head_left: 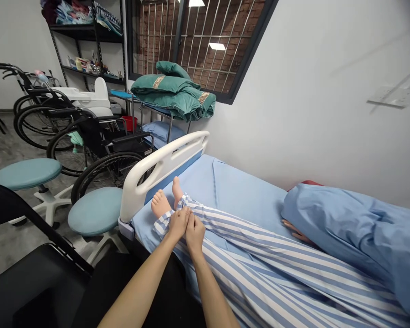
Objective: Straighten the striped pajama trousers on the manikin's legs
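Observation:
Two legs in blue-and-white striped trousers (253, 228) lie along the bed, with bare, manikin-like feet (160, 203) at the footboard end. My left hand (179, 222) is closed on the nearer trouser leg just above the ankle. Right beside it, my right hand (195, 231) is closed on the same leg, its knuckles up and touching the left hand. The fingertips of both hands are partly hidden. A folded-back blue quilt (348, 228) covers the upper part of the body, and some fingers (297, 231) show from under its edge.
A white footboard (164, 157) closes the bed's end. Beyond it stand wheelchairs (99, 136), two round stools (95, 210) and a rack with green cushions (177, 93). At left is a black chair (37, 278). A white wall (310, 114) runs along the bed's far side.

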A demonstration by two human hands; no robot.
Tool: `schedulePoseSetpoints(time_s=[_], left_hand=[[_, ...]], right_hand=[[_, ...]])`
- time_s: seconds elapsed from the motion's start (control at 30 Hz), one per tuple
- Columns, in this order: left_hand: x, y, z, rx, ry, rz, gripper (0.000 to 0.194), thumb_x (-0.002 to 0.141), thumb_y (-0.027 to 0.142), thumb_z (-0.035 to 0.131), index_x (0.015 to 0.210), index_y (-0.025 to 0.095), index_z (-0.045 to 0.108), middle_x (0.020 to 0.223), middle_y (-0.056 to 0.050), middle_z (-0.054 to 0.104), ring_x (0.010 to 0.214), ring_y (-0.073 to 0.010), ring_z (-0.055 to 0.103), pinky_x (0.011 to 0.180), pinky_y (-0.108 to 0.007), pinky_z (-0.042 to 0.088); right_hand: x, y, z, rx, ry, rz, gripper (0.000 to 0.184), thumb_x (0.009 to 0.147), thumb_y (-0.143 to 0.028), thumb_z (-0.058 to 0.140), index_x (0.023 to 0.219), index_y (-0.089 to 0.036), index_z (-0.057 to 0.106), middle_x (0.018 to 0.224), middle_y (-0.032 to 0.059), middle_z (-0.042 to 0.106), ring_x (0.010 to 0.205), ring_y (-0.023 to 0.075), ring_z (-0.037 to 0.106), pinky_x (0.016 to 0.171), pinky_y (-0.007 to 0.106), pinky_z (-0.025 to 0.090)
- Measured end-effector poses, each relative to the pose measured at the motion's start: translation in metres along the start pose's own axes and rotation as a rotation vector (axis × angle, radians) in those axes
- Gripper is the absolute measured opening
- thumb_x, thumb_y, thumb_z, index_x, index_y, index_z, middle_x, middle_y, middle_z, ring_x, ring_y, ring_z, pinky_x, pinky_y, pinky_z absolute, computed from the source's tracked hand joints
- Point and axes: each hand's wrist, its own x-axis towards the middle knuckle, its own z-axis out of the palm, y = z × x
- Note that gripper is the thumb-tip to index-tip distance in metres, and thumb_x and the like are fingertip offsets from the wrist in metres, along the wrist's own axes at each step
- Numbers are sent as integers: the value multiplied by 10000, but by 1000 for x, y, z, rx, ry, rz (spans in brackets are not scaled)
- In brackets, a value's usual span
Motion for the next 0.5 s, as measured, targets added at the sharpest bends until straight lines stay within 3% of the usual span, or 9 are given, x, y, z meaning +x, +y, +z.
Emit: schedulePoseSetpoints(time_s=[0.13, 0.27, 0.5], left_hand=[[4, 8, -8, -101, 41, 8, 372, 895, 354, 225, 806, 186, 544, 748, -45, 619, 727, -143, 574, 666, -248, 377], [4, 17, -14, -194, 86, -2, 383, 897, 365, 212, 827, 185, 543, 742, -43, 617, 698, -138, 567, 661, -254, 383], [1, 10, 13, -127, 58, -70, 385, 893, 326, 233, 831, 162, 576, 758, -76, 614, 728, -162, 568, 687, -282, 394]], right_hand=[[1, -2, 0, 93, -13, 21, 456, 861, -460, 312, 718, -144, 609, 687, 86, 643, 601, 175, 522, 570, 261, 353], [1, -4, -3, 147, -2, 46, 483, 868, -466, 280, 678, -148, 590, 667, 88, 637, 591, 181, 522, 563, 270, 363], [4, -4, -3, 132, 77, 119, 475, 870, -476, 260, 510, -202, 404, 477, 17, 499, 468, 141, 407, 492, 264, 315]])
